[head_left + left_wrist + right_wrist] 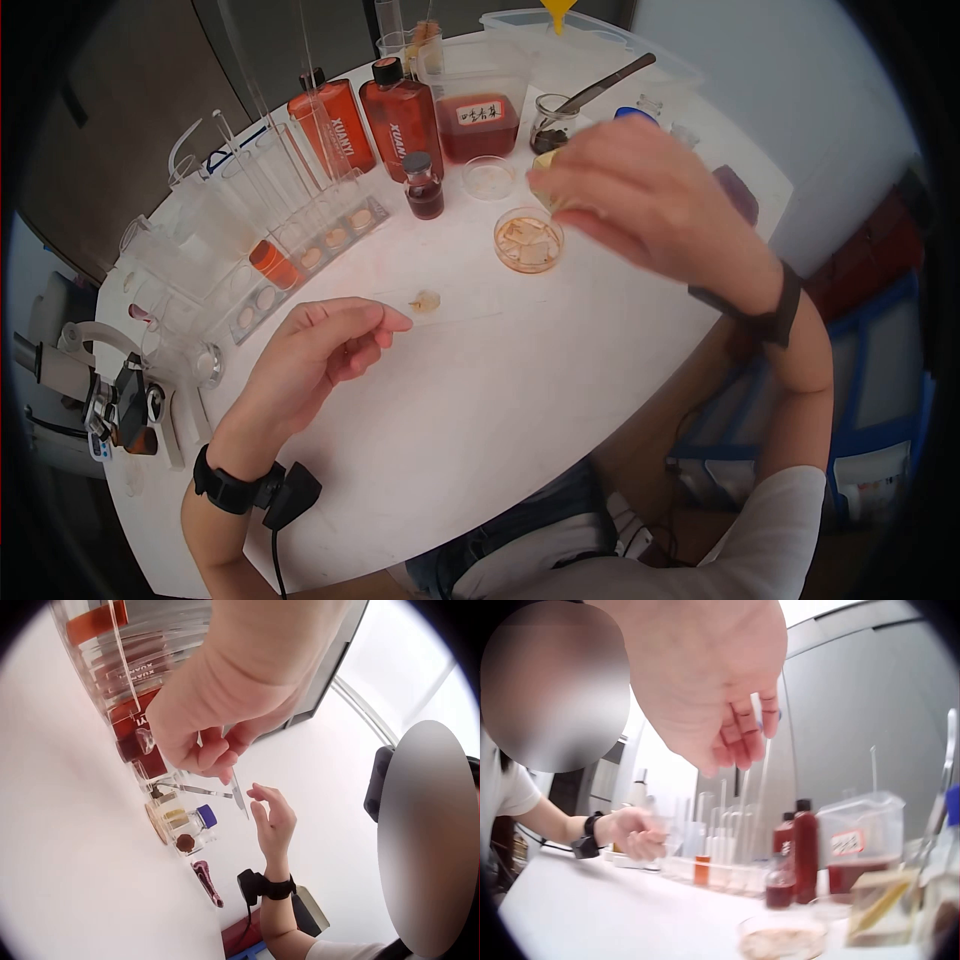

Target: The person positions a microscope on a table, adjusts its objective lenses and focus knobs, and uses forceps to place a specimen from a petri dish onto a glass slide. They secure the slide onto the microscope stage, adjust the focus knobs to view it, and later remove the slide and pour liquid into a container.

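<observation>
My left hand pinches one end of a clear glass slide between thumb and fingers, holding it over the white table. On the slide lies a small pale yellowish piece. In the left wrist view the slide appears nearly edge-on. My right hand is raised above the petri dish, which contains several thin brownish pieces. Its fingers are loosely bent, with nothing between them in the right wrist view. Beside the dish stands a clear square container with a yellow strip, partly hidden behind this hand in the head view.
Another petri dish, a stoppered dark-red bottle, orange-red bottles and a tub of red liquid stand behind. Tweezers lean in a jar. Glassware and a rack line the left, near a microscope.
</observation>
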The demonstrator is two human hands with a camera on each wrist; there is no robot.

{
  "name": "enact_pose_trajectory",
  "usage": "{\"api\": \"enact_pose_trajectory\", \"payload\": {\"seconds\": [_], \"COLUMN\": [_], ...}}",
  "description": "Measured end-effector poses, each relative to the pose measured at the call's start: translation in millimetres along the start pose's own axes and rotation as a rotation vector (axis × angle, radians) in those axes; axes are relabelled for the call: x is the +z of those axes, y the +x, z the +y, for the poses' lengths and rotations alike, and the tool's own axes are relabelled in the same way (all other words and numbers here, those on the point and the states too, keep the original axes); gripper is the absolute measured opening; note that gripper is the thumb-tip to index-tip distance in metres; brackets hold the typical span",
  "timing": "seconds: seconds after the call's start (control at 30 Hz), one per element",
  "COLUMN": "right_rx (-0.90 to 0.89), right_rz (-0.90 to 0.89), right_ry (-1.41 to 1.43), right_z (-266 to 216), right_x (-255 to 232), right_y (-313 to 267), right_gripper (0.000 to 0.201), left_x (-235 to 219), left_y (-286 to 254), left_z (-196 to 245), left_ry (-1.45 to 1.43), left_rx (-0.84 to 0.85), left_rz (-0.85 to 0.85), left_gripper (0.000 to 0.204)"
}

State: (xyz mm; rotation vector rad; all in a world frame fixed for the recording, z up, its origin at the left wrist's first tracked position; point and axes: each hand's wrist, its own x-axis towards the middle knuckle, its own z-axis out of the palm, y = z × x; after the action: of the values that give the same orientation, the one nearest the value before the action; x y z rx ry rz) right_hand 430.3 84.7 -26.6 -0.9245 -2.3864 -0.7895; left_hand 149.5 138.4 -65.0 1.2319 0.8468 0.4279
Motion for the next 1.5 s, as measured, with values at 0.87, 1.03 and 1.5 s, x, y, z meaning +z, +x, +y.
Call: {"api": "enact_pose_trajectory", "payload": {"seconds": [0.87, 1.03, 1.5], "right_rx": [0.542, 0.497, 0.402], "right_rz": [-0.563, -0.566, -0.144], "right_ry": [-0.516, -0.461, 0.043], "right_z": [116.4, 114.7, -7.0], "right_x": [-1.0, 2.4, -6.4], "right_y": [-8.8, -22.6, -1.8], "right_gripper": [0.005, 0.005, 0.016], "left_x": [-17.0, -14.4, -7.0], "left_y": [-1.7, -4.4, -8.0], "left_z": [-16.3, -15.0, -16.5], "left_ry": [0.010, 0.009, 0.043], "left_rx": [0.152, 0.133, 0.108], "left_rz": [0.260, 0.285, 0.231], "left_gripper": [0.023, 0.023, 0.025]}}
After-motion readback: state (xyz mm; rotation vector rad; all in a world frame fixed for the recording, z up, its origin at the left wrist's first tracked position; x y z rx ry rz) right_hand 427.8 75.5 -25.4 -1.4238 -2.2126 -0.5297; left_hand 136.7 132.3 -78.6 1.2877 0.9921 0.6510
